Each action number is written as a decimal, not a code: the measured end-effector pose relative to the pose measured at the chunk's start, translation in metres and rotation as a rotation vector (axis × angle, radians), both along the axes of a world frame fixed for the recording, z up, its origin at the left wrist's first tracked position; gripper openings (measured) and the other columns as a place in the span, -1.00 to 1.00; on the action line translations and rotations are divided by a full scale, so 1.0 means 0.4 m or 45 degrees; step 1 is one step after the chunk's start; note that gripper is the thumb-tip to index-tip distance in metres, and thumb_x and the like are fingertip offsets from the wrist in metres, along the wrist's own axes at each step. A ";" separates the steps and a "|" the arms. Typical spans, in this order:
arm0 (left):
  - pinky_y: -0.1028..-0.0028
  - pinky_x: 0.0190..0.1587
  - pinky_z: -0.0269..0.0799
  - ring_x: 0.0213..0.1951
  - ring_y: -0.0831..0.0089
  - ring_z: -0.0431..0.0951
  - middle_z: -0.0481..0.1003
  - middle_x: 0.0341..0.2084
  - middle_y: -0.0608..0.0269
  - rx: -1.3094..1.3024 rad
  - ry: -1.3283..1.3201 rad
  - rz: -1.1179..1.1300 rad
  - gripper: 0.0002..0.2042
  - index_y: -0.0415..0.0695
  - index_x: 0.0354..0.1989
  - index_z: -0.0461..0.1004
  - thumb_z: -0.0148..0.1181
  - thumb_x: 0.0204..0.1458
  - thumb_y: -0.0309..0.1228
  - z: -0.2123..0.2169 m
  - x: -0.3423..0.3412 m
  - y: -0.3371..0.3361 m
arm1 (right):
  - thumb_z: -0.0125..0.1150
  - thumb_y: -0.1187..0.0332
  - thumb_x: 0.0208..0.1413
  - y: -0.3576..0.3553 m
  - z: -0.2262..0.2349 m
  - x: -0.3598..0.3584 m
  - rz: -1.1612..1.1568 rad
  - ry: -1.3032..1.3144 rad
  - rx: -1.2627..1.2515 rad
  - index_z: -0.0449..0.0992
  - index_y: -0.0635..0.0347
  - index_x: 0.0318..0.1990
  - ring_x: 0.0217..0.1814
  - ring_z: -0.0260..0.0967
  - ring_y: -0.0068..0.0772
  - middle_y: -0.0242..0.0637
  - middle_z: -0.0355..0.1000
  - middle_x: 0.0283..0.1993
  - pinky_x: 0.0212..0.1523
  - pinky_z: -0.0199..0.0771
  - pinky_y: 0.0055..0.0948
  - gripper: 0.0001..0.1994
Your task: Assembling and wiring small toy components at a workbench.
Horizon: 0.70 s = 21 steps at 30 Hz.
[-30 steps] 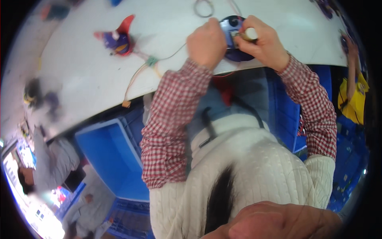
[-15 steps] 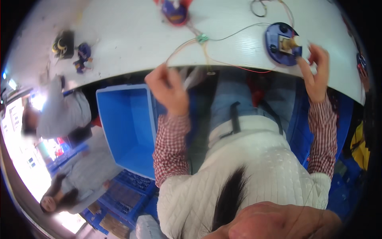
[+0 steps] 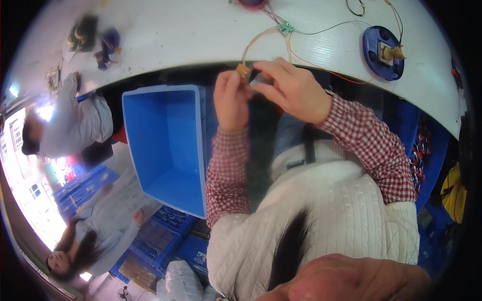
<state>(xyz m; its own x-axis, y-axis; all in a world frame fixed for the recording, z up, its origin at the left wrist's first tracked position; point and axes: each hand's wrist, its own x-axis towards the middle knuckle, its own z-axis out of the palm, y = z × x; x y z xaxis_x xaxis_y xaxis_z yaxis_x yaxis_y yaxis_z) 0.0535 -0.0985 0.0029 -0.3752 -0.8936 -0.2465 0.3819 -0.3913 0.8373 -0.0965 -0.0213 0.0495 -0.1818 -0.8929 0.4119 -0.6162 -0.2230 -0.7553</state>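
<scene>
My left hand (image 3: 232,100) is closed on a small tan square piece (image 3: 244,71) just off the table's edge. Thin wires run from that piece up to a small green circuit board (image 3: 286,28) on the table. Close beside it, my right hand (image 3: 297,90) pinches a small whitish bit (image 3: 258,80), too blurred to name. More wires link the board to a dark blue oval housing (image 3: 374,55) at the right, which has a tan block and a cone-shaped tan piece in its middle. A red and purple part (image 3: 252,3) is cut off at the top edge.
An open blue bin (image 3: 165,145) stands left of my arms, below the white table (image 3: 191,30). Black and yellow parts (image 3: 83,34) and a dark blue part (image 3: 107,47) lie on the table's left. Two other people are at the left, near stacked blue crates (image 3: 155,233).
My right hand has left the oval housing and come across to my left hand. The tan square piece now shows in my left fingers. The board and housing appear farther right and up.
</scene>
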 end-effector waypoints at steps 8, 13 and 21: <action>0.67 -0.42 0.32 -0.49 0.57 0.37 0.43 -0.49 0.25 -0.093 -0.116 -0.032 -0.90 -0.19 -0.30 0.41 -0.01 0.16 -0.45 0.052 -0.021 0.089 | 0.19 0.48 -0.02 -0.039 -0.051 0.022 -0.019 0.401 -0.183 0.46 0.20 -0.20 -0.49 0.33 -0.44 -0.30 0.36 -0.35 -0.46 0.41 -0.61 -0.81; 0.65 -0.40 0.31 -0.48 0.57 0.37 0.43 -0.49 0.25 -0.126 -0.132 -0.019 -0.92 -0.18 -0.31 0.40 0.00 0.14 -0.46 0.052 -0.025 0.093 | 0.16 0.44 0.00 -0.035 -0.037 0.001 0.048 0.460 -0.023 0.46 0.13 -0.22 -0.46 0.33 -0.41 -0.30 0.36 -0.29 -0.41 0.44 -0.60 -0.84; 0.61 -0.32 0.35 -0.39 0.54 0.39 0.44 -0.35 0.20 -0.130 -0.166 0.047 -0.87 -0.20 -0.19 0.39 0.00 0.12 -0.47 -0.043 -0.047 0.090 | 0.14 0.29 0.07 -0.136 -0.033 -0.224 -0.334 0.701 0.012 0.49 0.12 -0.29 -0.38 0.34 -0.32 -0.28 0.41 -0.14 -0.29 0.39 -0.46 -0.86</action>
<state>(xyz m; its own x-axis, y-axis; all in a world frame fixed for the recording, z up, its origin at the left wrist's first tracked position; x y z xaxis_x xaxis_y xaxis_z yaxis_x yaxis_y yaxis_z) 0.0347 -0.0627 -0.0143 -0.3125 -0.9290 -0.1984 0.2799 -0.2896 0.9153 -0.1862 -0.0757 0.0364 -0.1587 -0.8510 0.5005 -0.9503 -0.0058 -0.3113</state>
